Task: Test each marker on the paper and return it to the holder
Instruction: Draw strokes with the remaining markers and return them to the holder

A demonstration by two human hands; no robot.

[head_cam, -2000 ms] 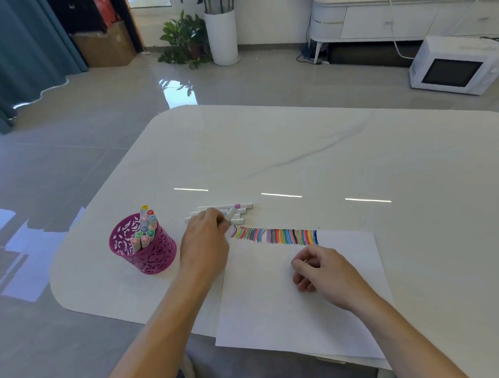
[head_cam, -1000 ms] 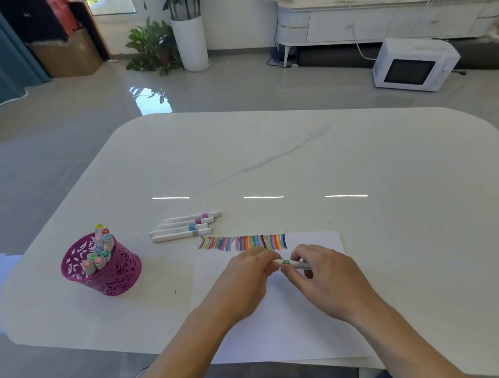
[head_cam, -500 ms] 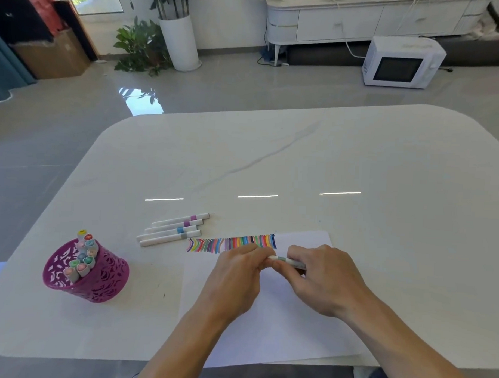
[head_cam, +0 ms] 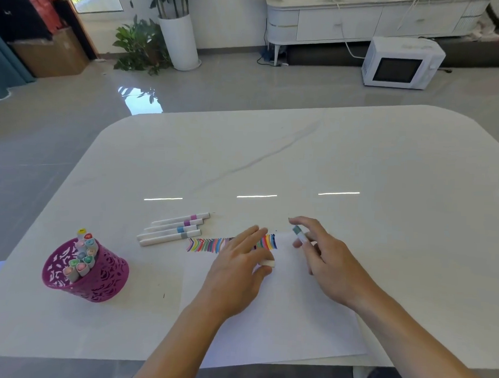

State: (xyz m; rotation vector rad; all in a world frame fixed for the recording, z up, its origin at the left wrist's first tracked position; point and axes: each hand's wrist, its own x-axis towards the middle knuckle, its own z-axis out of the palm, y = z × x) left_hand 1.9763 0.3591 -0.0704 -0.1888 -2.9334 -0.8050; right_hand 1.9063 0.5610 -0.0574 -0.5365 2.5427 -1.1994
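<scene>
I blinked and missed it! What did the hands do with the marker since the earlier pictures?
The left hand took a marker from the table and brought it over the paper. Both hands pulled it apart: the left now pinches the white cap, the right hand holds the marker near the end of the coloured strokes. The other loose markers and the holder stayed put.

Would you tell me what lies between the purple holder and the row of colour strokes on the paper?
In the head view, four white markers lie side by side on the table there.
</scene>
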